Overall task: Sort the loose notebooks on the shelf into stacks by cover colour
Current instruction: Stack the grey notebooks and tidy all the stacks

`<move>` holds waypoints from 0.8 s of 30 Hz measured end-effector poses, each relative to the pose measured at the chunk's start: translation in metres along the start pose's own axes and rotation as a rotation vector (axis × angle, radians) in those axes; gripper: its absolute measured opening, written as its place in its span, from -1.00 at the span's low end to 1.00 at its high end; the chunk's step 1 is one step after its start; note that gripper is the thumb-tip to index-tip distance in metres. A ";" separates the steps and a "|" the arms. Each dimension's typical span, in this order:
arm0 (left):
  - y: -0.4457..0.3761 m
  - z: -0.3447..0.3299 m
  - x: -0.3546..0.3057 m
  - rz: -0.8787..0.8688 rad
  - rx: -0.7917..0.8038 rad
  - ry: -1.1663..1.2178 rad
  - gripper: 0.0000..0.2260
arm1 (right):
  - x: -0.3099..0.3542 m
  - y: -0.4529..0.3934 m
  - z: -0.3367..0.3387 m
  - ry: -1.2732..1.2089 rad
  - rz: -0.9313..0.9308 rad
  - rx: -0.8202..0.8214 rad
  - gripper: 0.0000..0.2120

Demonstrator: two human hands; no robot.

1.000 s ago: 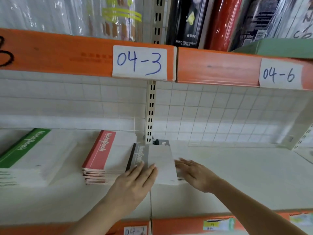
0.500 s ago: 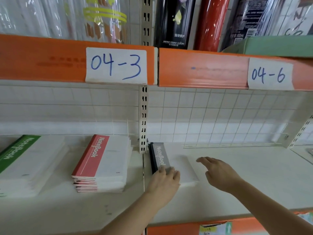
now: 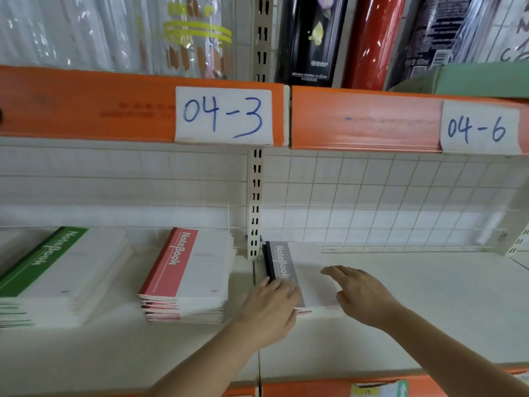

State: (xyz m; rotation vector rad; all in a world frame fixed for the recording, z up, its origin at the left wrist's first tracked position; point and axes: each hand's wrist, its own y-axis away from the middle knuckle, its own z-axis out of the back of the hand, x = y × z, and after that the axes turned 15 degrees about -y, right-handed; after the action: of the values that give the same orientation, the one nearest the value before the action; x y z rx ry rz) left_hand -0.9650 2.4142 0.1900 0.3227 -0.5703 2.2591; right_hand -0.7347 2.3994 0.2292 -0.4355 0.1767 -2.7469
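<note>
Three stacks of notebooks lie on the white shelf. A green-banded stack is at the far left and a red-banded stack sits in the middle. Just right of the upright post lies a grey-banded stack. My left hand rests with its fingers flat on the near left corner of the grey stack. My right hand hovers with fingers spread at the stack's right edge; contact is unclear.
A slotted upright post divides the two shelf bays. A white wire grid backs the shelf. Orange rails above carry labels 04-3 and 04-6. Bottles and packaged goods stand on the upper shelf.
The grey notebook has gone from beside the red stack to the right bay, right of the post. My left hand stays on it; my right hand lifted off to its right edge.
</note>
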 end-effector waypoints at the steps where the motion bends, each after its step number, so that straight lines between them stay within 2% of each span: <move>1: 0.007 0.005 0.003 0.008 -0.031 0.001 -0.65 | 0.004 -0.003 -0.002 0.002 0.020 -0.006 -0.48; 5: 0.038 0.025 0.027 0.089 -0.079 0.003 -0.72 | 0.024 -0.018 -0.013 -0.026 0.120 -0.039 -0.45; 10: 0.094 0.046 0.074 0.176 -0.055 -0.038 -0.71 | 0.064 -0.034 -0.024 -0.018 0.262 -0.090 -0.44; 17: 0.197 0.071 0.139 0.377 0.009 -0.081 -0.73 | 0.132 -0.053 -0.041 -0.033 0.323 -0.113 -0.49; 24: 0.290 0.087 0.183 0.419 0.081 -0.180 -0.72 | 0.207 -0.060 -0.064 -0.016 0.359 -0.140 -0.49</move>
State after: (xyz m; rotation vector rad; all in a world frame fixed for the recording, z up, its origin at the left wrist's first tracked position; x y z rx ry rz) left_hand -1.2975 2.3107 0.2511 0.4888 -0.6917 2.6792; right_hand -0.9588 2.3844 0.2367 -0.4162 0.4034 -2.3871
